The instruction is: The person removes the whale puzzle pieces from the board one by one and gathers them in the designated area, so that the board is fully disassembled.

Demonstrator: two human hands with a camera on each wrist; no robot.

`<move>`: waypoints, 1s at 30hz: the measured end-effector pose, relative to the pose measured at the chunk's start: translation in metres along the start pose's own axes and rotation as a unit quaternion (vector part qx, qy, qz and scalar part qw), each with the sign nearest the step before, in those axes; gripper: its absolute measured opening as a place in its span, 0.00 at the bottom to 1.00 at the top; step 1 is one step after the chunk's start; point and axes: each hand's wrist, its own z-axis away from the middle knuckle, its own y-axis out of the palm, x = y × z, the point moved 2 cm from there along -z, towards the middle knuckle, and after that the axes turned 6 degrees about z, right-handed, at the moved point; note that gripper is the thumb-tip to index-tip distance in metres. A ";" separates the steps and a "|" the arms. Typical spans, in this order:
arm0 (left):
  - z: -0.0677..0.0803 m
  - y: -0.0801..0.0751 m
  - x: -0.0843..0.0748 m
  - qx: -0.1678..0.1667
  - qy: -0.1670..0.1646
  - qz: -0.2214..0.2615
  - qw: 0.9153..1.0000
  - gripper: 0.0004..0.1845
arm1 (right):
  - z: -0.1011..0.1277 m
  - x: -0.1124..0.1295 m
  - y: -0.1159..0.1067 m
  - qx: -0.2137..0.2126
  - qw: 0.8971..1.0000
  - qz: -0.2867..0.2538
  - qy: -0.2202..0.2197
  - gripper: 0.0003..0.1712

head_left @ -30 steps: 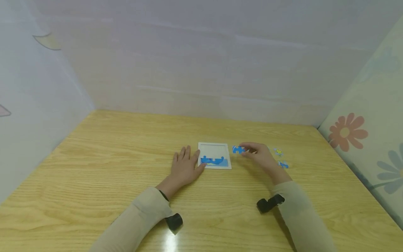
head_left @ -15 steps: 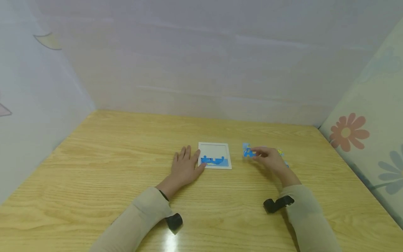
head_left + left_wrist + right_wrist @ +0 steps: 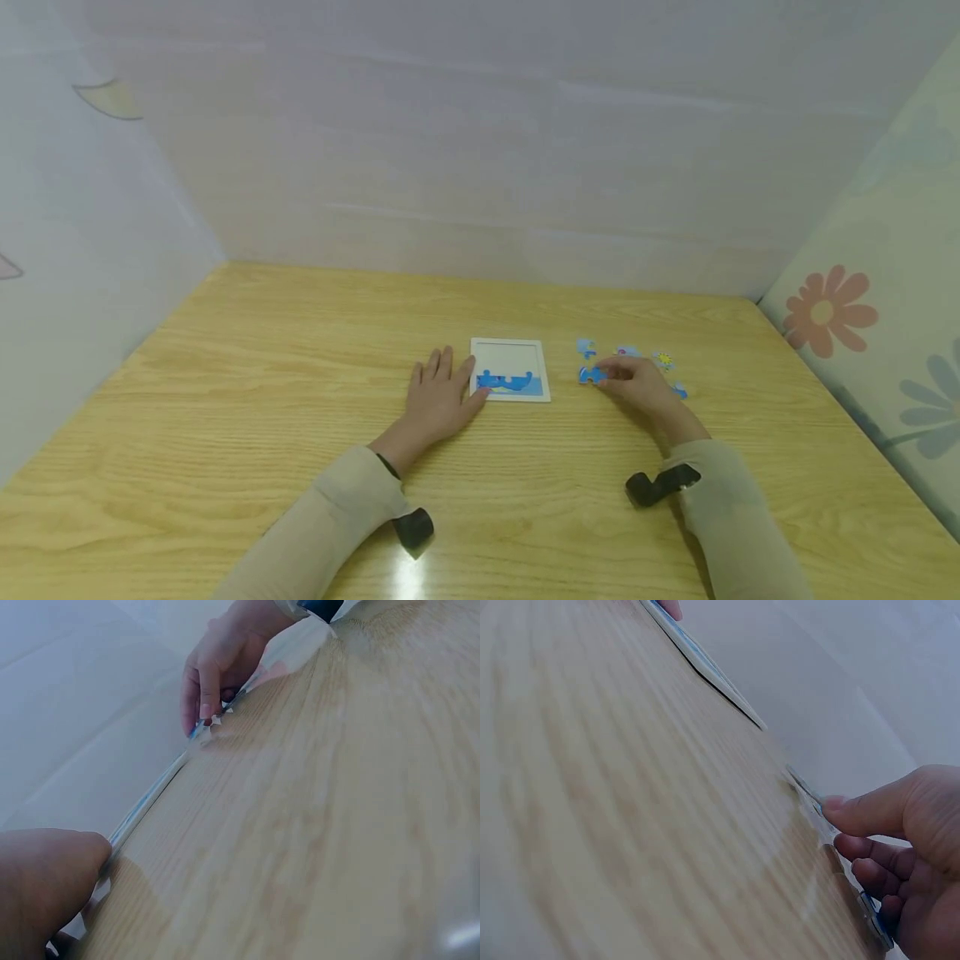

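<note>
My right hand (image 3: 637,386) pinches a blue jigsaw puzzle piece (image 3: 588,376) between thumb and fingers, low over the table, right of the puzzle frame. In the right wrist view the thumb (image 3: 855,816) presses on the held piece, seen edge-on and tilted. My left hand (image 3: 435,407) lies flat with fingers spread, its thumb and index finger at the left edge of the white square puzzle frame (image 3: 546,367). Joined blue pieces (image 3: 517,385) fill the frame's lower part, and its upper part shows bare white backing (image 3: 510,356).
Loose pieces lie around my right hand: a light blue one (image 3: 587,346) behind it, one with a yellow sun (image 3: 664,359), a pale one (image 3: 627,351) and a blue one (image 3: 680,390). A pale wall (image 3: 480,208) stands behind the wooden table (image 3: 300,333).
My right hand has drawn back to the right, away from the frame, with the blue puzzle piece, then lowered it toward the table. The left hand has stayed in place.
</note>
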 end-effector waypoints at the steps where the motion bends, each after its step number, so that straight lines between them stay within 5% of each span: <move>1: 0.000 0.000 0.000 0.002 0.000 -0.001 1.000 0.35 | 0.000 0.000 0.001 -0.003 1.000 0.005 -0.006 0.18; 11: 0.000 0.001 0.001 0.005 -0.003 0.006 1.000 0.35 | 0.003 0.001 0.002 0.000 1.000 0.004 -0.031 0.18; 30: -0.001 0.000 0.001 0.006 -0.003 0.007 1.000 0.35 | 0.002 0.009 -0.003 -0.015 1.000 0.006 0.003 0.21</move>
